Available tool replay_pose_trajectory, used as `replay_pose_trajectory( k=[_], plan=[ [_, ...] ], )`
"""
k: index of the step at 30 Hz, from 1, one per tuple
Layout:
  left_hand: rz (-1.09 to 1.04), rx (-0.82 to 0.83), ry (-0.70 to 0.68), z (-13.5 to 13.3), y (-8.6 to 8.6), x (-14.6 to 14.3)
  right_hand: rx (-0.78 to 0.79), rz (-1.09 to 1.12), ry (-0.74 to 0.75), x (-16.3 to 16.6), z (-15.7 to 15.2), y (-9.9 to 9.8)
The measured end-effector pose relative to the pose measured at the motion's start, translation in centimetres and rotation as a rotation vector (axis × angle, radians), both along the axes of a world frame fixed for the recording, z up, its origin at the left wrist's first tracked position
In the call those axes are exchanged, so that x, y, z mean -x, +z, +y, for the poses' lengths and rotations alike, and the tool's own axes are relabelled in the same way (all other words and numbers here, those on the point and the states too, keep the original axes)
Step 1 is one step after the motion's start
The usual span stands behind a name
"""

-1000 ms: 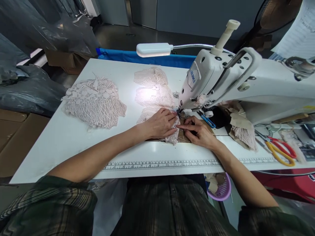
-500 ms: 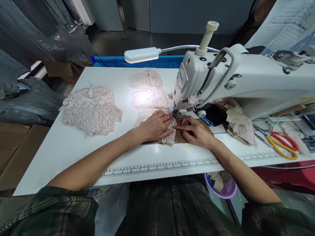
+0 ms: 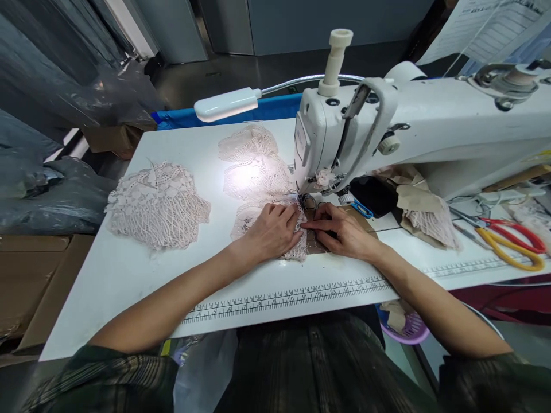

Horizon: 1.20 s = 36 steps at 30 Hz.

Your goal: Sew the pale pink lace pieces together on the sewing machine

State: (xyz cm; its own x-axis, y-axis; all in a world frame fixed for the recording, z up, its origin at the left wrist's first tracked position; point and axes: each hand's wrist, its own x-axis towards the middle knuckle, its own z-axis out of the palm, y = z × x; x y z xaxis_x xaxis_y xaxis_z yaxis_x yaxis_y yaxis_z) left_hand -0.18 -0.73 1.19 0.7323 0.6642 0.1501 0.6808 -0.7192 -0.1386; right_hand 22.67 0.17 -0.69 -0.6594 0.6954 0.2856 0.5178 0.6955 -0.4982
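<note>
The pale pink lace piece (image 3: 258, 180) lies on the white sewing table (image 3: 124, 298), left of the head of the sewing machine (image 3: 344, 129), its near right part running in beside the needle area. It is openwork with a netted texture, gathered into rounded, scalloped lobes stacked from far to near; the lamp (image 3: 226, 105) throws a glaring spot on the middle lobe and washes out detail there. Its near end narrows to a ragged edge between the hands.

The left hand (image 3: 276, 230) lies palm down on the lace, fingers extended and slightly parted, pressing rather than gripping. The right hand (image 3: 338, 230) has its index finger stretched to the lace's right edge and the other fingers curled; whether it pinches any lace cannot be told.

White tabletop separates this piece from a lace heap (image 3: 159, 206) to the left, and a bare strip runs along the near edge with the printed ruler (image 3: 284, 299). On the right, room narrows: blue-handled snips (image 3: 361, 209) lie just beyond the right hand, below the machine arm.
</note>
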Motion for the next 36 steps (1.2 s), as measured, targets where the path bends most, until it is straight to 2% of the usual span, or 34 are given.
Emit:
replay_pose_trajectory(
  k=[5,23,36],
  plan=[
    [-0.029,-0.006,0.031,-0.5,-0.1,-0.6,0.0,0.026,0.007,0.1,0.1,-0.2],
    [-0.051,0.012,-0.054,0.7,0.1,0.5,0.021,0.017,0.011,0.0,0.1,-0.1],
    [-0.091,-0.02,-0.075,0.6,-0.1,0.3,-0.049,-0.021,0.018,-0.2,-0.1,0.0]
  ],
)
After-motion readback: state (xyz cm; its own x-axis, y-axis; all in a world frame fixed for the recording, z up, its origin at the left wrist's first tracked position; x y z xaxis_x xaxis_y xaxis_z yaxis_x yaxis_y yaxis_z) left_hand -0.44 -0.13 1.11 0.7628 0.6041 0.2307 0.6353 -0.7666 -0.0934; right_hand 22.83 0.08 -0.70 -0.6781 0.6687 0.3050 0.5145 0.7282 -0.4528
